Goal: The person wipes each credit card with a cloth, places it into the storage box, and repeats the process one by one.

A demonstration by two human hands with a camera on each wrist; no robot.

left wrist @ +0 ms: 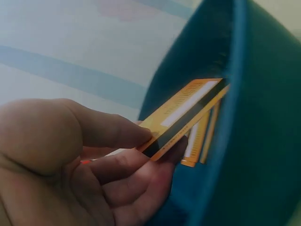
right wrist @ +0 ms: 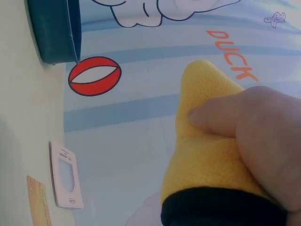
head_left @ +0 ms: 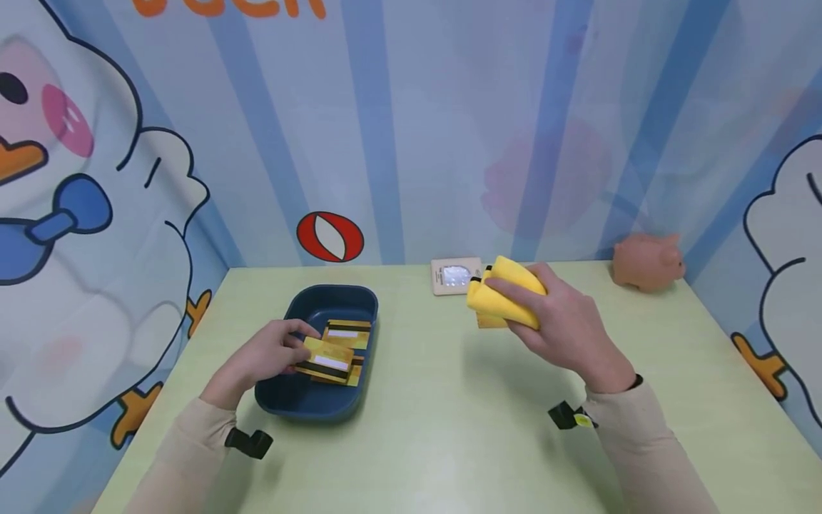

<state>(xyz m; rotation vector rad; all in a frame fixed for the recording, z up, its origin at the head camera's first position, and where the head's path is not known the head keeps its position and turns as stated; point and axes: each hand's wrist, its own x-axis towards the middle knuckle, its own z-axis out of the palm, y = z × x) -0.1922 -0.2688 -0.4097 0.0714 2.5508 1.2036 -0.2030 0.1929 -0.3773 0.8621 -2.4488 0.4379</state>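
Observation:
My left hand (head_left: 272, 353) pinches a gold bank card (head_left: 329, 359) between thumb and fingers, over a dark blue bin (head_left: 276, 404). In the left wrist view the same card (left wrist: 186, 117) shows its black stripe and white strip. Other gold cards (head_left: 347, 334) lie inside the bin, partly covered by the held one. My right hand (head_left: 571, 325) grips a folded yellow cloth (head_left: 507, 289) with black edging, raised above the table. Up close in the right wrist view, the cloth (right wrist: 202, 155) looks fluffy, and my thumb presses into it.
A pale pink flat case (head_left: 443, 278) with a clear window lies at the table's back edge. Near it is a gold card (right wrist: 38, 202), mostly hidden behind the cloth in the head view. A pink piggy figure (head_left: 645, 264) stands at the back right, before the printed curtain (head_left: 430, 143).

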